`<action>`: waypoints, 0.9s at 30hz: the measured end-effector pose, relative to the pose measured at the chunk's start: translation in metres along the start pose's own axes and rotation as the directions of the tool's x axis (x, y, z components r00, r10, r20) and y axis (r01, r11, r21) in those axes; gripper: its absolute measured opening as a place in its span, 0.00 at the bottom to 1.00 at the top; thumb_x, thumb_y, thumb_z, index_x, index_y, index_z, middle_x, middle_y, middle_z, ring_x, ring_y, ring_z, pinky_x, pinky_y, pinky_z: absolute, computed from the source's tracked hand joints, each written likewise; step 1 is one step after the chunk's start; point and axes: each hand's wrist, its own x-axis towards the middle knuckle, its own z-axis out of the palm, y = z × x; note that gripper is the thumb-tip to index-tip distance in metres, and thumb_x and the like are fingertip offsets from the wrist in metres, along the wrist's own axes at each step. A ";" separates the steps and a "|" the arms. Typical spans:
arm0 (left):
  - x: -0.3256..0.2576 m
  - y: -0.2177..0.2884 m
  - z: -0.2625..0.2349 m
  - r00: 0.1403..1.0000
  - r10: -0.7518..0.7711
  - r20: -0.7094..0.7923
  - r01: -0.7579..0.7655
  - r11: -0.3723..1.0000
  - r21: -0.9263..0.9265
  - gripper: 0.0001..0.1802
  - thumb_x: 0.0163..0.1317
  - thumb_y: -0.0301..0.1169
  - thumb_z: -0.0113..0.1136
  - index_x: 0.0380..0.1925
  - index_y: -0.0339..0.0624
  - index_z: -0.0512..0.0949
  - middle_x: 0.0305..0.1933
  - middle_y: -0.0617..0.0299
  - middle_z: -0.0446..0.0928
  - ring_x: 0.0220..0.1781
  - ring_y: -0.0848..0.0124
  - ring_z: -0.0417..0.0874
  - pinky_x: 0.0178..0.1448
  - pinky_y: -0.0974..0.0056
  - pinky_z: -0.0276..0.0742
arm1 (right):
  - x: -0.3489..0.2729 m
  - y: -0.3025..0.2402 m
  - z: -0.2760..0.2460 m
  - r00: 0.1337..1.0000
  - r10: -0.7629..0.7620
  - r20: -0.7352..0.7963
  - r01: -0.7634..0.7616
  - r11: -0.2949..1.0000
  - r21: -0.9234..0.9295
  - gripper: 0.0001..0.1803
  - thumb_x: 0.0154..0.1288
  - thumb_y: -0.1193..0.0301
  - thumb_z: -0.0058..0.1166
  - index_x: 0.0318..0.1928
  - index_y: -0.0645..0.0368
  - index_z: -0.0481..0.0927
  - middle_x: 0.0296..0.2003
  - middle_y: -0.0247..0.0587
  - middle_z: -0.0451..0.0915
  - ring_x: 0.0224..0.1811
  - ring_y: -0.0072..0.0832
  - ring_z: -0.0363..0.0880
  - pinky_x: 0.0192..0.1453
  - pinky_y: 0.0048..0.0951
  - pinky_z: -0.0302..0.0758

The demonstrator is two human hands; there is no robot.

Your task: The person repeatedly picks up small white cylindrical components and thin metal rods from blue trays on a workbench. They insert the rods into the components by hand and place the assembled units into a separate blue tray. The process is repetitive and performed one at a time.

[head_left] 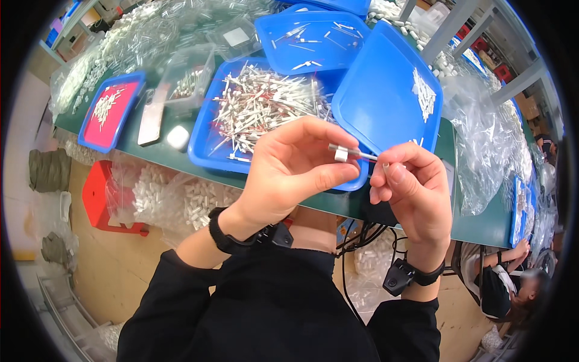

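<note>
My left hand [289,172] holds a thin light-coloured rod with a white plastic collar [341,154] between thumb and fingers, above the front edge of a blue tray. Closed in a pinch, my right hand [419,190] meets the rod's right end, where a bit of red shows. A small white piece [386,166] sits at the right fingertips; its kind is too small to tell. Behind my left hand, the blue tray [201,142] is heaped with similar thin white parts [265,105], some with red wires.
Another blue tray [374,90] leans at the right with a small pile of white parts [424,95]. A pink-lined tray [90,136], a phone [151,123] and a white case [178,137] lie left on the green table [482,229]. Black cables [362,235] hang below. A co-worker [512,289] sits far right.
</note>
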 end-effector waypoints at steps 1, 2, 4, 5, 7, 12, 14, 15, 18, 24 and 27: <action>0.000 -0.006 -0.003 0.999 0.033 0.017 -0.033 0.999 0.013 0.14 0.55 0.15 0.59 0.42 0.36 0.73 0.41 0.54 0.76 0.43 0.67 0.80 0.49 0.64 0.77 | -0.001 0.001 0.000 1.000 -0.003 0.007 0.003 1.000 0.014 0.10 0.63 0.78 0.55 0.44 0.69 0.78 0.35 0.47 0.81 0.35 0.26 0.80 0.39 0.25 0.78; -0.001 -0.008 -0.004 0.997 0.066 0.034 -0.066 0.997 0.026 0.13 0.55 0.15 0.58 0.40 0.36 0.73 0.41 0.54 0.76 0.43 0.67 0.80 0.50 0.64 0.77 | -0.001 0.002 0.000 1.000 -0.002 0.005 0.002 1.000 0.009 0.10 0.63 0.78 0.54 0.44 0.69 0.78 0.35 0.47 0.81 0.34 0.26 0.80 0.39 0.25 0.78; 0.000 -0.009 -0.002 0.996 0.086 0.024 -0.087 0.995 0.041 0.11 0.57 0.16 0.57 0.39 0.37 0.72 0.42 0.52 0.76 0.43 0.66 0.80 0.50 0.63 0.78 | -0.004 0.002 0.000 1.000 -0.003 -0.008 0.003 1.000 0.000 0.10 0.63 0.79 0.54 0.45 0.69 0.78 0.35 0.47 0.81 0.34 0.26 0.80 0.39 0.25 0.78; 0.001 -0.010 -0.001 0.995 0.095 0.020 -0.096 0.994 0.049 0.10 0.57 0.16 0.57 0.38 0.37 0.72 0.42 0.51 0.77 0.42 0.66 0.80 0.50 0.63 0.78 | -0.005 0.003 -0.001 1.000 -0.028 -0.015 0.027 0.999 -0.031 0.10 0.63 0.79 0.53 0.45 0.69 0.78 0.35 0.48 0.81 0.34 0.26 0.80 0.40 0.25 0.78; -0.001 -0.011 0.001 0.997 0.076 -0.021 -0.076 0.997 0.006 0.09 0.58 0.16 0.56 0.39 0.37 0.72 0.42 0.50 0.78 0.42 0.66 0.81 0.49 0.63 0.78 | -0.006 0.005 -0.003 0.997 -0.076 -0.016 0.074 0.993 -0.088 0.09 0.64 0.79 0.52 0.45 0.69 0.77 0.35 0.48 0.81 0.35 0.26 0.80 0.40 0.25 0.78; -0.003 -0.012 0.004 0.994 0.002 -0.113 -0.001 1.000 0.014 0.09 0.60 0.18 0.55 0.41 0.36 0.72 0.42 0.47 0.79 0.41 0.65 0.82 0.48 0.62 0.79 | -0.012 0.010 0.009 0.952 -0.288 -0.104 0.190 0.823 -0.536 0.07 0.65 0.82 0.49 0.43 0.69 0.77 0.34 0.45 0.82 0.37 0.26 0.81 0.39 0.23 0.77; -0.004 -0.010 0.006 0.988 -0.028 -0.149 0.031 0.999 0.016 0.10 0.60 0.18 0.55 0.42 0.35 0.72 0.41 0.47 0.79 0.41 0.65 0.82 0.48 0.62 0.79 | -0.012 0.013 0.014 0.912 -0.394 -0.116 0.215 0.697 -0.684 0.06 0.64 0.84 0.50 0.40 0.68 0.77 0.32 0.41 0.82 0.35 0.24 0.81 0.37 0.21 0.76; -0.004 -0.009 0.007 0.987 -0.059 -0.152 0.065 0.997 0.036 0.12 0.60 0.18 0.56 0.44 0.35 0.71 0.41 0.48 0.80 0.41 0.65 0.82 0.48 0.62 0.79 | -0.013 0.015 0.014 0.896 -0.432 -0.104 0.225 0.642 -0.733 0.06 0.63 0.84 0.50 0.40 0.68 0.78 0.32 0.41 0.82 0.34 0.24 0.81 0.37 0.21 0.76; -0.004 -0.002 0.010 0.977 -0.132 -0.168 0.145 0.987 0.066 0.18 0.59 0.19 0.57 0.50 0.34 0.68 0.40 0.48 0.80 0.41 0.65 0.82 0.48 0.63 0.78 | -0.016 0.017 0.012 0.871 -0.488 -0.057 0.228 0.503 -0.833 0.06 0.63 0.84 0.51 0.40 0.68 0.77 0.32 0.43 0.81 0.33 0.23 0.80 0.38 0.20 0.75; -0.007 -0.008 0.008 0.958 -0.202 -0.205 0.172 0.972 -0.159 0.28 0.58 0.21 0.57 0.59 0.33 0.61 0.41 0.50 0.79 0.43 0.65 0.81 0.50 0.60 0.77 | -0.012 0.031 0.016 0.780 -0.619 -0.086 0.302 0.494 -0.815 0.06 0.60 0.85 0.54 0.38 0.66 0.80 0.29 0.40 0.81 0.30 0.21 0.80 0.35 0.19 0.74; -0.007 -0.014 0.012 0.954 -0.218 -0.208 0.166 0.956 -0.240 0.27 0.60 0.22 0.55 0.59 0.34 0.61 0.42 0.52 0.78 0.45 0.66 0.80 0.51 0.59 0.76 | -0.011 0.040 0.017 0.746 -0.666 -0.024 0.333 0.403 -0.852 0.05 0.60 0.85 0.55 0.37 0.67 0.80 0.30 0.42 0.82 0.30 0.23 0.80 0.35 0.20 0.75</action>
